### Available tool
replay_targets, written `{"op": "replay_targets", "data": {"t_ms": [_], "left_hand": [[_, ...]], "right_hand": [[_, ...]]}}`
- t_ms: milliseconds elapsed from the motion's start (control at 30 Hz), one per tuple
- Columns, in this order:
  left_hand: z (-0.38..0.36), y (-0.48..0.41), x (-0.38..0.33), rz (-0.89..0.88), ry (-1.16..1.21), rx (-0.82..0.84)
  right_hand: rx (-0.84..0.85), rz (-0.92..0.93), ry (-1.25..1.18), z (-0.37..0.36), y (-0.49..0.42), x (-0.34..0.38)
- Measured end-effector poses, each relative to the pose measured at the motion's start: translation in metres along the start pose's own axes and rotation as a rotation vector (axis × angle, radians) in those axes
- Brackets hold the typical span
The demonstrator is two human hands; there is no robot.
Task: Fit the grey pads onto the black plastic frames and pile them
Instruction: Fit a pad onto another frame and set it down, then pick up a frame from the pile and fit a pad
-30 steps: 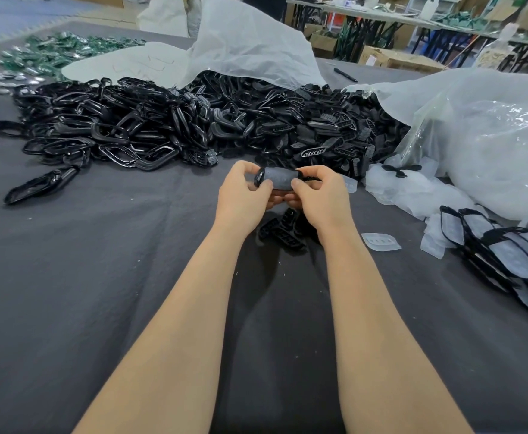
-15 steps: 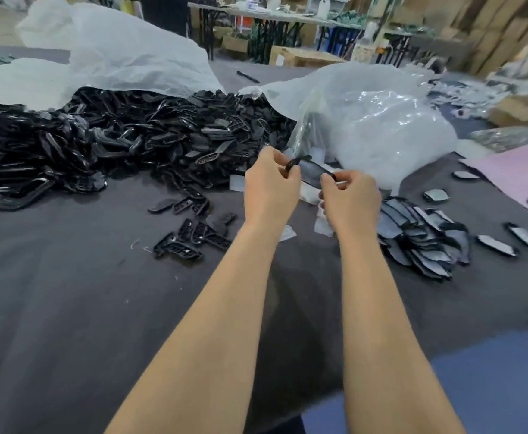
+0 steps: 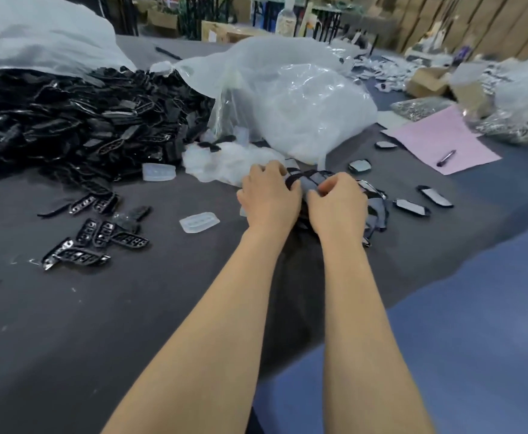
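Note:
My left hand [image 3: 269, 198] and my right hand [image 3: 337, 203] both grip one black plastic frame with a grey pad [image 3: 308, 183] in it, low over the pile of fitted frames [image 3: 376, 208] on the dark table. My fingers hide most of the piece. A big heap of bare black frames [image 3: 78, 120] fills the far left. Small black slotted inserts [image 3: 100, 236] lie scattered on the left. Two translucent pads [image 3: 198, 222] [image 3: 158, 172] lie loose on the cloth.
A clear plastic bag [image 3: 303, 114] of white pieces stands just behind my hands. Single fitted frames [image 3: 434, 195] lie to the right, near a pink sheet [image 3: 441, 139] with a pen [image 3: 446, 158]. The table's front edge runs diagonally at right, above blue floor [image 3: 459, 339].
My hands have carried the padded frame down and to the right, from in the air to just over the pile of fitted frames. The view has swung to the right.

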State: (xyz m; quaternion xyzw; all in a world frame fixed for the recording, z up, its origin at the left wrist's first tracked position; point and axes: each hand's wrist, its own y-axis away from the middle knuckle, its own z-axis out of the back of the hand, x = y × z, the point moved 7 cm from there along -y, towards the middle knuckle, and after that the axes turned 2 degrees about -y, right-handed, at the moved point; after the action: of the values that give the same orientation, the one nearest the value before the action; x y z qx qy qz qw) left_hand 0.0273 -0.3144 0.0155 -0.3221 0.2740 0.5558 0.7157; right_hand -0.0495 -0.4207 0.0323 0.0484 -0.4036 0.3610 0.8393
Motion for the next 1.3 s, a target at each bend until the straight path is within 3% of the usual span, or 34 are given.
{"op": "replay_targets", "data": {"t_ms": [167,467,700,1000,1067,1133,1300], "left_hand": [[0.028,-0.003,0.016,0.068,0.319,-0.052],[0.164,0.006,0.122,0.193,0.248,-0.409],[0.265,0.042,0.219,0.395,0.316,-0.668],[0.292,0.055,0.278,0.616,0.612,-0.806],[0.299,0.055,0.28,0.596,0.517,-0.856],[0.31,0.058,0.28,0.581,0.273,-0.883],[0.31,0.046,0.289,0.595,-0.137,-0.588]], "right_hand": [[-0.018,0.128,-0.208,-0.015,0.018,0.038],[0.355,0.348,-0.332,-0.12,0.089,0.151],[0.673,0.624,-0.216,-0.204,0.183,0.23],[0.782,0.798,-0.022,-0.269,0.233,0.266],[0.771,0.82,-0.012,-0.276,0.237,0.272],[0.781,0.855,0.052,-0.286,0.241,0.277],[0.722,0.888,0.135,-0.293,0.241,0.273]]}}
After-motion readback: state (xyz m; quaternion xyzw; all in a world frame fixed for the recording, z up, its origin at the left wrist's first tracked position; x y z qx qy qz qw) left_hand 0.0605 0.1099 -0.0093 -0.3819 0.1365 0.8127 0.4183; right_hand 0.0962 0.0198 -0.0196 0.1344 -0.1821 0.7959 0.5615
